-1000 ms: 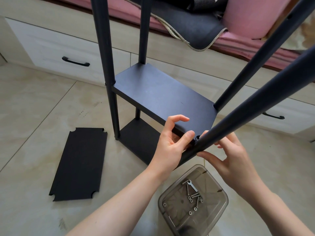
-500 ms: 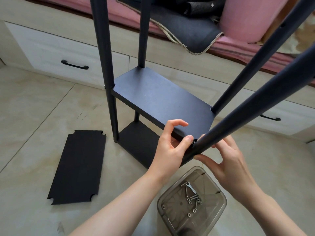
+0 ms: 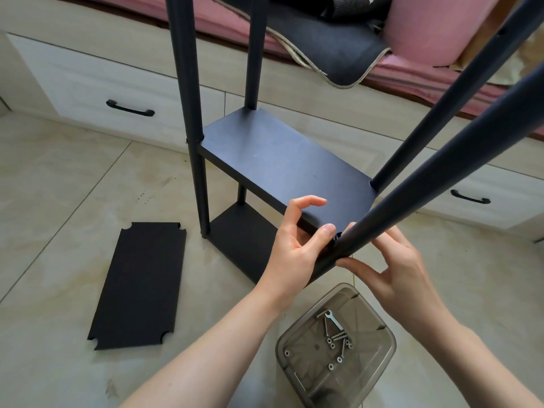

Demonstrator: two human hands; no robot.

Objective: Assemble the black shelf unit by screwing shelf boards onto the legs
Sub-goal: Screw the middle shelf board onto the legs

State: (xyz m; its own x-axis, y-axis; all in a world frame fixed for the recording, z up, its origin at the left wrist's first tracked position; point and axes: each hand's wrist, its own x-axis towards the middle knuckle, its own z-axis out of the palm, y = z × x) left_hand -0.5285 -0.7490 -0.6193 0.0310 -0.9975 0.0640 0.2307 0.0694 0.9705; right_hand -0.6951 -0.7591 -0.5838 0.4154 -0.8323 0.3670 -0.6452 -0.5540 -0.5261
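Observation:
The black shelf unit stands on the floor with a middle shelf board (image 3: 282, 169) and a bottom board (image 3: 244, 240) between round black legs. My left hand (image 3: 297, 245) grips the middle board's near right corner, thumb on top beside the near right leg (image 3: 435, 169). My right hand (image 3: 391, 266) curls its fingers round that leg at the same corner joint. A screw at the joint is too hidden to tell. A loose shelf board (image 3: 141, 287) with notched corners lies flat on the floor at the left.
A clear plastic box (image 3: 338, 348) on the floor below my hands holds a small spanner, screws and washers. A low cabinet with black-handled drawers (image 3: 129, 108) runs along the back, topped by pink cushions and a dark blanket (image 3: 326, 45). Tiled floor lies all around.
The view has shifted slightly. My left thumb has slid nearer the leg at the corner. Both hands stay at the same joint.

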